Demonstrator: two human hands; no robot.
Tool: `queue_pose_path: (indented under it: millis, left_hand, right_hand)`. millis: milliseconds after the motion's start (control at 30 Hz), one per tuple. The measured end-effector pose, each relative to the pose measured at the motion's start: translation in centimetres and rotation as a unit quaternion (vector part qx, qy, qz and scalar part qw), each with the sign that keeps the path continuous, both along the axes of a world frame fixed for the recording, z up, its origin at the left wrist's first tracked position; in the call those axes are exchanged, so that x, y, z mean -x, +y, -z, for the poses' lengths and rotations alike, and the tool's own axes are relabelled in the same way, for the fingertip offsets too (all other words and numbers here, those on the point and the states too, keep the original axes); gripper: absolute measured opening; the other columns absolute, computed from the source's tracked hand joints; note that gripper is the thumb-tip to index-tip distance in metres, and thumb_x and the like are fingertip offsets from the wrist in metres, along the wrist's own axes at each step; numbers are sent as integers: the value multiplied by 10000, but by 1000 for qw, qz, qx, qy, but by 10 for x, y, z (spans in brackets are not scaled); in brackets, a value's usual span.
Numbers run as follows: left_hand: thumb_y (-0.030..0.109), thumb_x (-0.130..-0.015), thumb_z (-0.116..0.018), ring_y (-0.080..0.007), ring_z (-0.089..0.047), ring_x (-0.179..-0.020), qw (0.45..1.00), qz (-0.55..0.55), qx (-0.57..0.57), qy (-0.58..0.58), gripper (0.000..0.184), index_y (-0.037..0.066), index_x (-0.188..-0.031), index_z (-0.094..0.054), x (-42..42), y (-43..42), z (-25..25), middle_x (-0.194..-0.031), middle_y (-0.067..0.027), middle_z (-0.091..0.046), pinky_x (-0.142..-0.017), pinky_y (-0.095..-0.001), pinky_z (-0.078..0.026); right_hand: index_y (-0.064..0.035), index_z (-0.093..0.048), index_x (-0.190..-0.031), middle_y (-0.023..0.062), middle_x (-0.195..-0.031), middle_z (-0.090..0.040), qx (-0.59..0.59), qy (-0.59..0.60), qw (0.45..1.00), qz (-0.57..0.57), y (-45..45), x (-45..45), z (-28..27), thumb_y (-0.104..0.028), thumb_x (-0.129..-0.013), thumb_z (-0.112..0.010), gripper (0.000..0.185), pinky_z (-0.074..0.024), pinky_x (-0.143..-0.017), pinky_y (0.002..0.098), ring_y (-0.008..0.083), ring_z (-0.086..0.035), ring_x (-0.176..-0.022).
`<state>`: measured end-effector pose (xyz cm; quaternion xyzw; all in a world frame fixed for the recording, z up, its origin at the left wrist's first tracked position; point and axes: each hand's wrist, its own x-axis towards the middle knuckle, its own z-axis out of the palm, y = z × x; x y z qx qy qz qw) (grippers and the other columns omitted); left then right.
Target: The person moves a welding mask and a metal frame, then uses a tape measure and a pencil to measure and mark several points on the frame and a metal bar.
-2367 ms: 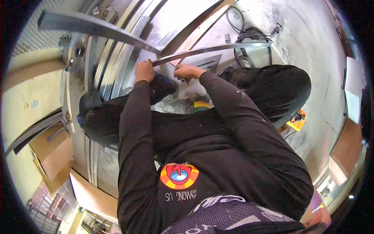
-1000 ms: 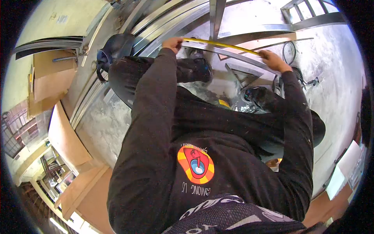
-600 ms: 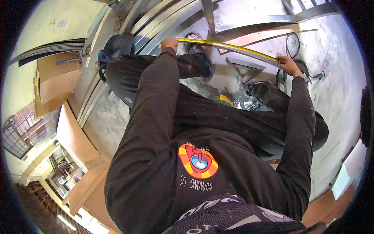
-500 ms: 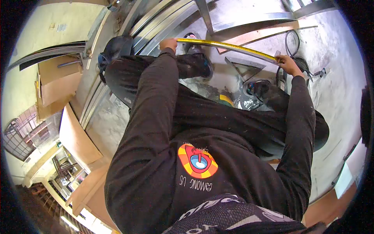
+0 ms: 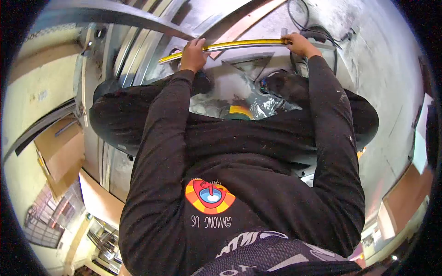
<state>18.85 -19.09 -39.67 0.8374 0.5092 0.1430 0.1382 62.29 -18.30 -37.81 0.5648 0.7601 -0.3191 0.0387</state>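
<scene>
Yellow measuring tape (image 5: 244,43) spans the space just beyond the person's crossed legs (image 5: 248,140), drawn out between the hands. The left hand (image 5: 194,55) is curled round it partway along, with a length poking out on that hand's outer side; the right hand (image 5: 301,45) has its fingers closed on the other end. A pale metal edge (image 5: 230,48) shows against the tape, probably a bar, though the fisheye view is too coarse to be sure. The step in hand looks like measuring along that length. The next move, I judge, calls for a steady right grip and a flat tape while the left fingers find the mark. A triangular metal frame (image 5: 248,57) lies nearby, on the floor (image 5: 375,60).
</scene>
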Motion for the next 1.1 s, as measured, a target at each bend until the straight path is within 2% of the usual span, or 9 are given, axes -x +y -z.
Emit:
queue_pose_path:
  millis: [67,233,467,533,633,767,833,967,1100]
  left_hand:
    - [237,-759,-728,-347,-569,-1014,1000,-23,-9,-14,445,32,-1134,-603,-23,2,6,-990,-164,-619,-882,-437,-469]
    - [96,-801,-585,-363,-611,-916,991,18,89,103,76,39,-827,-630,-29,17,17,-891,-161,-628,-784,-473,-502]
    - [146,-821,-561,-398,-632,-862,968,-46,128,212,157,25,-839,-659,65,25,6,-881,-203,-657,-745,-486,-501]
    - [156,-853,-549,-387,-647,-878,946,-124,159,252,188,37,-880,-692,117,32,29,-906,-206,-669,-739,-476,-517]
    - [165,-869,-564,-363,-666,-875,904,-203,163,339,191,48,-891,-713,119,23,1,-921,-201,-681,-745,-464,-529]
    - [203,-824,-614,-338,-678,-852,907,-175,131,361,180,66,-879,-717,108,20,9,-899,-186,-691,-746,-444,-537]
    - [267,-753,-680,-336,-680,-846,892,-125,196,387,241,91,-914,-709,74,21,-14,-883,-176,-693,-750,-439,-539]
    - [384,-701,-728,-369,-663,-867,955,-32,228,187,399,84,-961,-687,12,24,-17,-894,-161,-691,-793,-447,-524]
    - [457,-811,-617,-376,-638,-949,967,-19,239,86,442,74,-1022,-683,-38,34,11,-992,-189,-675,-849,-445,-501]
  right_hand:
    - [-156,-612,-1228,192,-1059,-592,21,2,1000,19,-2,0,-2,-144,-778,-623,451,-463,-921,414,374,-577,-1015]
    - [-163,-614,-1224,183,-1039,-588,-31,25,999,17,-7,-5,9,-110,-772,-644,456,-476,-892,402,361,-586,-981]
    - [-168,-621,-1221,152,-1055,-599,0,26,1000,15,-7,0,3,-90,-761,-660,468,-479,-904,389,325,-599,-1002]
    - [-167,-627,-1216,148,-1045,-601,-28,30,999,33,-4,-6,14,-77,-755,-663,471,-481,-903,386,321,-601,-995]
    - [-191,-631,-1214,149,-1081,-605,5,12,998,54,-4,-13,9,-48,-737,-664,499,-482,-910,379,324,-600,-1011]
    - [-216,-635,-1206,165,-1091,-616,3,-18,997,75,-4,-18,16,-56,-736,-655,497,-486,-905,385,335,-601,-1012]
    - [-212,-635,-1204,171,-1080,-625,-3,-20,998,62,-4,-21,21,-67,-740,-647,487,-486,-904,392,344,-600,-1007]
    - [-184,-634,-1199,183,-1070,-635,-26,-14,998,49,-5,-20,13,-89,-747,-625,462,-479,-914,412,367,-590,-1014]
    - [-163,-633,-1199,181,-1077,-619,-24,-25,999,41,-6,-21,16,-89,-748,-626,457,-475,-918,408,358,-586,-1022]
